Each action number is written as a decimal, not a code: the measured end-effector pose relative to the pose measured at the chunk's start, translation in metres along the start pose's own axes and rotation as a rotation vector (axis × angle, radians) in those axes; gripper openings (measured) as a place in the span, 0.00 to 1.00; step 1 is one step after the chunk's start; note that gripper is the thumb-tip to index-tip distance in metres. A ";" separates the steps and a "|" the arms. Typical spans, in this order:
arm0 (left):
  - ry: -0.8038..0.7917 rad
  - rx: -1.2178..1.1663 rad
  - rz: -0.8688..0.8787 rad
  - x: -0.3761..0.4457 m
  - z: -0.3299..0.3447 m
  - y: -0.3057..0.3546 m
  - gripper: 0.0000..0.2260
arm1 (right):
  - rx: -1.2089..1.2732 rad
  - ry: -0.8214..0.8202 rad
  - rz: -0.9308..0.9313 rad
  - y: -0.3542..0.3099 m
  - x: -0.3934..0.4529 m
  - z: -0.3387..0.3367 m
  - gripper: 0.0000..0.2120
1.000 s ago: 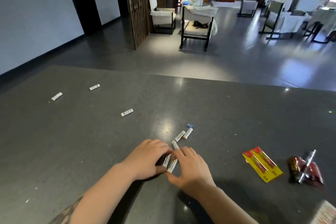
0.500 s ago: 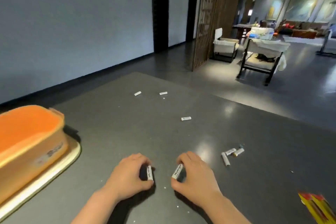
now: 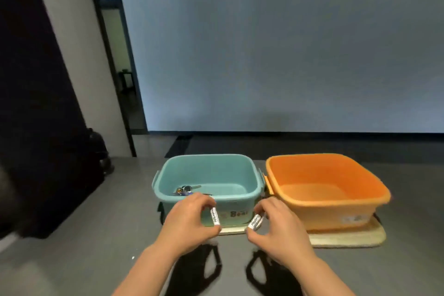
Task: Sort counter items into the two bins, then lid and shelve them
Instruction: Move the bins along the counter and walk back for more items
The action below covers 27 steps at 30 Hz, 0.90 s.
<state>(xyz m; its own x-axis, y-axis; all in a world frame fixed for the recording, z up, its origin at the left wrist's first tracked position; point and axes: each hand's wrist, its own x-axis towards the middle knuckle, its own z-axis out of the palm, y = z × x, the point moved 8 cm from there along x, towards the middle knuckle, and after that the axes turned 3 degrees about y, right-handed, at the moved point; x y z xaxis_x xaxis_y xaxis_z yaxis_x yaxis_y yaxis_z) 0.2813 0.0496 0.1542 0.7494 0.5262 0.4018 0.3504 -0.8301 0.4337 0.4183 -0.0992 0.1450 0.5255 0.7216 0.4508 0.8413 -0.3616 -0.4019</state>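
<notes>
Item: 2 white batteries, lower centre of frame. Your left hand (image 3: 189,220) pinches 1 battery (image 3: 215,216); your right hand (image 3: 276,226) pinches the second battery (image 3: 256,221). Both hover before the teal bin (image 3: 242,197). Carry each over 1 rim, likely the empty orange bin (image 3: 336,209), release low. Unclear: keys (image 3: 185,190) partly hidden; lids beneath half covered.

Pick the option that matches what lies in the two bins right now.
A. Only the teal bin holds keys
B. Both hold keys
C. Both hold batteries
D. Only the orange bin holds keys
A: a bunch of keys lies in the teal bin, while the orange bin shows only its bare floor.
</notes>
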 end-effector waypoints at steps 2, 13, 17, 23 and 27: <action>0.039 0.002 -0.053 0.007 -0.018 -0.030 0.19 | 0.011 0.001 -0.014 -0.022 0.029 0.015 0.16; 0.091 -0.145 -0.330 0.053 0.008 -0.105 0.19 | -0.037 0.007 0.214 -0.033 0.089 0.085 0.18; 0.106 -0.105 -0.306 0.053 0.024 -0.099 0.18 | -0.058 0.027 0.200 -0.030 0.081 0.082 0.19; 0.090 -0.174 -0.204 0.056 0.041 -0.043 0.09 | -0.097 0.146 0.176 -0.008 0.048 0.027 0.16; 0.021 -0.276 -0.027 0.049 0.075 0.034 0.07 | -0.145 0.229 0.292 0.034 -0.002 -0.022 0.15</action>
<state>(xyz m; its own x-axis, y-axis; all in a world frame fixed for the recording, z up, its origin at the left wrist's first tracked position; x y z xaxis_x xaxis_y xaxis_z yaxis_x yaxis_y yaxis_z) 0.3720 0.0337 0.1282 0.7291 0.5537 0.4023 0.2019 -0.7356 0.6466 0.4484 -0.1257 0.1483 0.7462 0.4320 0.5066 0.6529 -0.6236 -0.4300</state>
